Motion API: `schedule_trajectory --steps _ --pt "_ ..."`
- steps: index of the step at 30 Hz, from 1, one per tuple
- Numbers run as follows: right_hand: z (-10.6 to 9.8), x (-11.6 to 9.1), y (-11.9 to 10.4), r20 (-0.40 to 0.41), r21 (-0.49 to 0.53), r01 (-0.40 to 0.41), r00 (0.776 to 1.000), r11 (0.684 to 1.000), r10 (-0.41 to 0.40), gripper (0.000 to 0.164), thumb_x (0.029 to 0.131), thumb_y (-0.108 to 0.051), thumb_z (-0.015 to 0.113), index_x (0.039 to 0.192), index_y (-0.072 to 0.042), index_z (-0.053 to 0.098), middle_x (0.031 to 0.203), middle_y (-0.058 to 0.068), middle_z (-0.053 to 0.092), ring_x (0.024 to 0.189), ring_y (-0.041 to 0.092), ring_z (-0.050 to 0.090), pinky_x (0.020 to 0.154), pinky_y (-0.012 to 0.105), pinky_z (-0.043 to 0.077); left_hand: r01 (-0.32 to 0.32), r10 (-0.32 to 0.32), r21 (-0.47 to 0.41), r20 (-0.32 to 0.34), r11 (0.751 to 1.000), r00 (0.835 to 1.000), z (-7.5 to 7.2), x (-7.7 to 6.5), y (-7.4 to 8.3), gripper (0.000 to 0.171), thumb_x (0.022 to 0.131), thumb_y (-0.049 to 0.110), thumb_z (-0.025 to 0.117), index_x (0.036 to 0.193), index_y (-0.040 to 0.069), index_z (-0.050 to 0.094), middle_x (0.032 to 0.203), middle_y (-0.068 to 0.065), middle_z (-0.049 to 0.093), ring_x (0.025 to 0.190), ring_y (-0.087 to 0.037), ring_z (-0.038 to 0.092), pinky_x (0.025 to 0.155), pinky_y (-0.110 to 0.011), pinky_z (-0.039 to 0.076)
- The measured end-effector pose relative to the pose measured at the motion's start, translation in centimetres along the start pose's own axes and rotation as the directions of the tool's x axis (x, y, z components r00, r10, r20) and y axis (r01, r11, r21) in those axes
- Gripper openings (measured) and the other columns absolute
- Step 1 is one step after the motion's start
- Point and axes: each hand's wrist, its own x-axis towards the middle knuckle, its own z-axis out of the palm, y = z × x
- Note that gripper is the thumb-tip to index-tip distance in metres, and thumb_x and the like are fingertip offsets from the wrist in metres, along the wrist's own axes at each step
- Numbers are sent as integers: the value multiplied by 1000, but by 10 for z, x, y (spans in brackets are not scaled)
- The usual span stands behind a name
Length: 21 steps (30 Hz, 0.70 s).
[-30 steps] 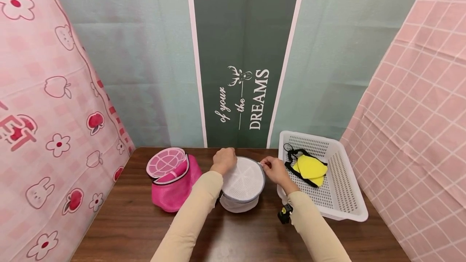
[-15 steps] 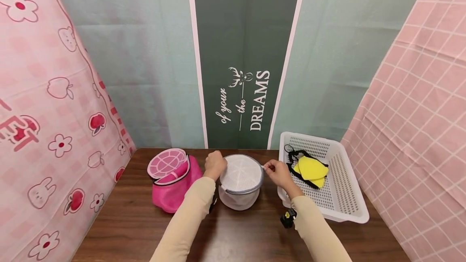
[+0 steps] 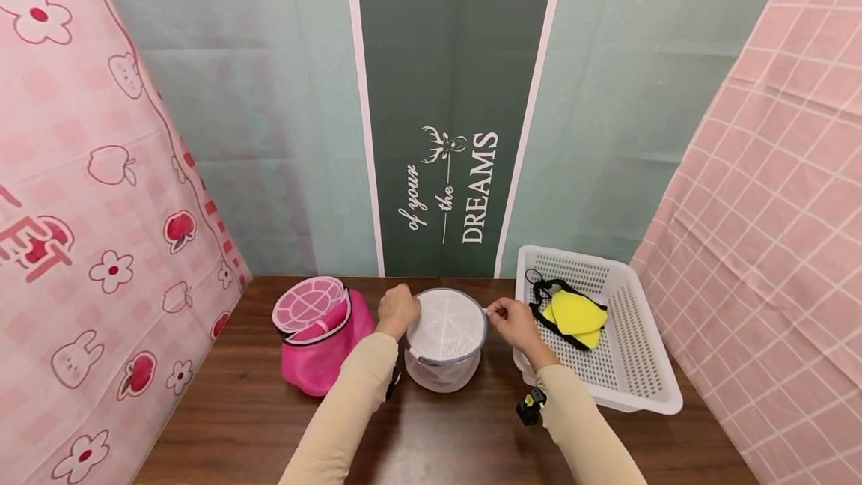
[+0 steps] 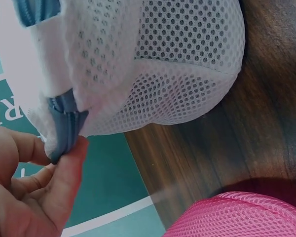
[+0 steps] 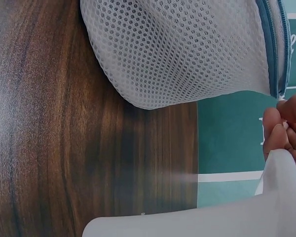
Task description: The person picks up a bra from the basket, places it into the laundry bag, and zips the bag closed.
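Observation:
A round white mesh laundry bag (image 3: 446,324) stands on the table, its lid lying over the top and edged by a blue-grey zipper (image 4: 66,123). At the bag's left side my left hand (image 3: 399,310) pinches the zipper edge between thumb and finger, as the left wrist view shows. On the opposite side, my right hand (image 3: 513,322) pinches a small white tab, apparently the zipper pull (image 5: 285,125), at the rim. Much of that tab is hidden by the fingers.
A pink mesh laundry bag (image 3: 316,358) with its lid partly raised stands to the left. On the right is a white perforated basket (image 3: 640,335) holding a yellow and black item (image 3: 575,313). A curtain (image 3: 444,96) hangs behind the brown table (image 3: 431,440).
My left hand has moved from the bag's back left to its left side, and the lid's near-left rim has come into view. My right hand has shifted slightly right, still at the rim.

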Motion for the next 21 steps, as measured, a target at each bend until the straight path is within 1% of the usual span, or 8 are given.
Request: schedule_trajectory --steps 2,5,7,9,12,15,21 --pt "1 0 1 -1 -1 3 1000 1000 -3 4 83 -1 65 79 -1 65 67 0 57 60 14 50 52 27 43 -6 5 30 21 1000 1000 2 -1 0 17 86 15 54 78 2 61 81 -17 62 71 -31 59 56 -43 47" --pt "2 0 1 -3 -12 -1 1000 1000 1 4 83 -2 66 80 0 64 68 1 56 61 15 49 53 27 43 -46 43 67 36 997 998 6 -1 1 20 86 14 52 94 -2 61 85 -17 62 74 -32 60 58 -43 48" --pt "3 1 0 -4 -18 -1 1000 1000 1 4 84 -2 65 80 -1 64 68 1 55 62 15 49 54 28 43 -93 90 73 42 993 995 8 0 3 24 88 12 50 105 -3 58 90 -18 60 79 -33 60 62 -44 48" --pt "3 1 -1 -7 -22 1 1000 1000 -1 4 84 -2 65 81 0 64 68 1 55 62 15 49 54 28 43 -152 150 60 40 986 988 10 1 6 28 88 11 50 111 -3 55 95 -18 59 85 -34 59 67 -44 49" --pt "3 3 -1 -9 -27 13 1000 1000 -13 5 84 -2 65 80 0 63 68 0 55 62 15 49 54 28 44 -239 237 35 33 970 971 12 3 12 23 88 9 51 108 -1 58 98 -18 57 90 -34 58 73 -43 48" --pt "4 4 -1 -12 -25 21 1000 999 -22 5 84 -2 65 80 -1 63 69 0 55 62 15 49 54 28 44 -300 300 34 22 953 954 14 4 20 22 87 9 52 106 1 61 99 -16 56 92 -33 58 74 -43 48" --pt "4 5 -3 -23 -30 58 998 998 -59 6 82 1 66 79 -3 64 68 0 56 62 15 50 55 28 44 -370 368 46 49 928 929 19 4 36 26 86 11 53 108 5 65 103 -14 56 97 -32 53 77 -47 44"
